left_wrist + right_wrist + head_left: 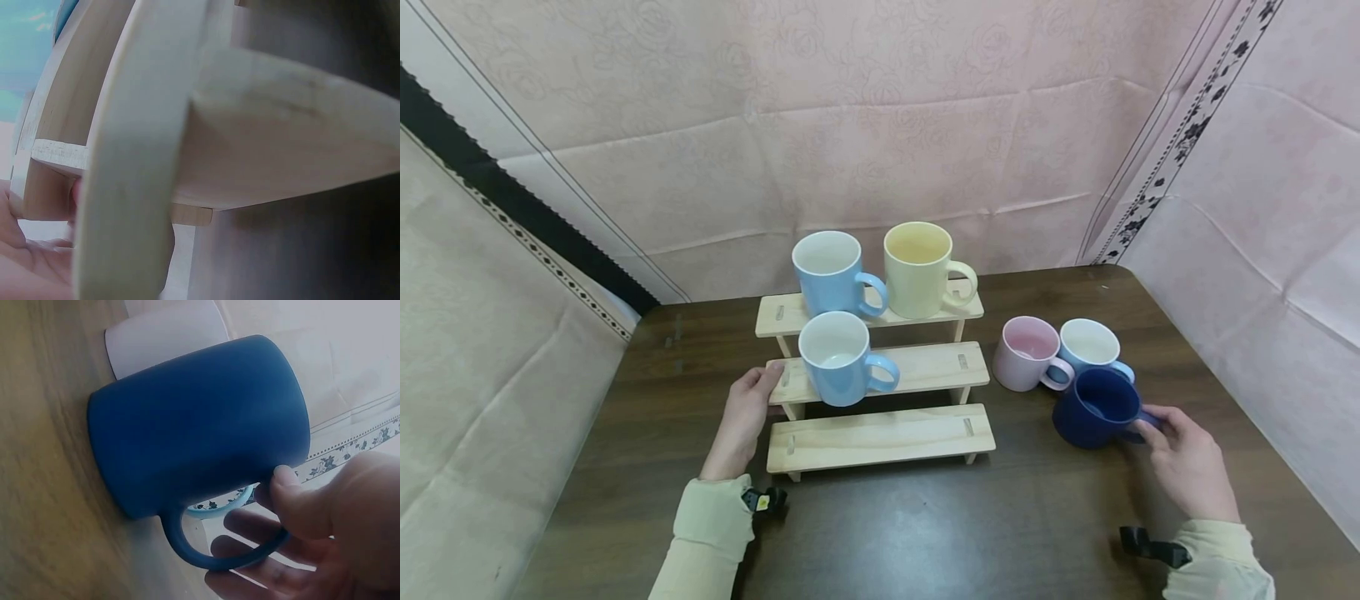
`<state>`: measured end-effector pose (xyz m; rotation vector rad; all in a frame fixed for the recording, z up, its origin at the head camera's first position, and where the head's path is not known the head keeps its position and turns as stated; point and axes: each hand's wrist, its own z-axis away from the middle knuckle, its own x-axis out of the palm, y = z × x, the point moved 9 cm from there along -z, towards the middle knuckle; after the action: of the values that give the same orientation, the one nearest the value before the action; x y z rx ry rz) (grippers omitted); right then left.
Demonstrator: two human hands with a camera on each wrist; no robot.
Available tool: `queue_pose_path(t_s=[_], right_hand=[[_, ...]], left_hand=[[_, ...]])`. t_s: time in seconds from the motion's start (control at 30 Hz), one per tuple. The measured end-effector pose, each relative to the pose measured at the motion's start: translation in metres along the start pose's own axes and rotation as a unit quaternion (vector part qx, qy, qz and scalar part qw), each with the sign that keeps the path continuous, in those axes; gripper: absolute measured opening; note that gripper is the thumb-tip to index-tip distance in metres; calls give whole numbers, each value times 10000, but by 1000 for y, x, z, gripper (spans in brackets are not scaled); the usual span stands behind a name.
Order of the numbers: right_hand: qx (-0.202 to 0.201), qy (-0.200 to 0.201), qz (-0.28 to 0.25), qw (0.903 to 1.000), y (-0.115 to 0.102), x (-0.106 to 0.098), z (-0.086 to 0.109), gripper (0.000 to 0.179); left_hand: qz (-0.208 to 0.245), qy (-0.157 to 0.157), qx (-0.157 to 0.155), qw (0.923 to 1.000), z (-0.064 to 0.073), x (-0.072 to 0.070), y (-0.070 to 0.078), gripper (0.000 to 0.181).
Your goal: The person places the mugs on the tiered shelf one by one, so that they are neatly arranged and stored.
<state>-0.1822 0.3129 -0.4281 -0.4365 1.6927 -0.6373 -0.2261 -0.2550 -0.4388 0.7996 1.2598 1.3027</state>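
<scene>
At the right, my right hand (1187,458) grips a dark blue mug (1084,421) by its handle; in the right wrist view the fingers (250,572) go round the handle and the thumb is near the rim. Whether the base touches the table cannot be told. My left hand (747,408) holds the left end of the middle board (925,371) of a three-step wooden rack, thumb on top. One light blue mug (838,375) stands on that board. Another blue mug (826,283) and a pale yellow mug (917,283) stand on the top board (772,317).
A pink mug (1021,367) and a small light blue mug (1078,346) stand behind the dark blue one on the brown table (910,533). The lowest board (880,439) is bare. Patterned cloth (865,158) hangs behind and at both sides.
</scene>
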Motion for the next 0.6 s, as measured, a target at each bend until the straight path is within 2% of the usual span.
queue_pose_path(t_s=[0.27,0.6], right_hand=[[-152,2,79,9999,-3,0,2,35],[-290,274,178,9990,-4,-3,5,32]], left_hand=[[-60,-1,-39,10000,-1,-1,0,54],[-43,-29,-43,10000,0,0,-1,56]])
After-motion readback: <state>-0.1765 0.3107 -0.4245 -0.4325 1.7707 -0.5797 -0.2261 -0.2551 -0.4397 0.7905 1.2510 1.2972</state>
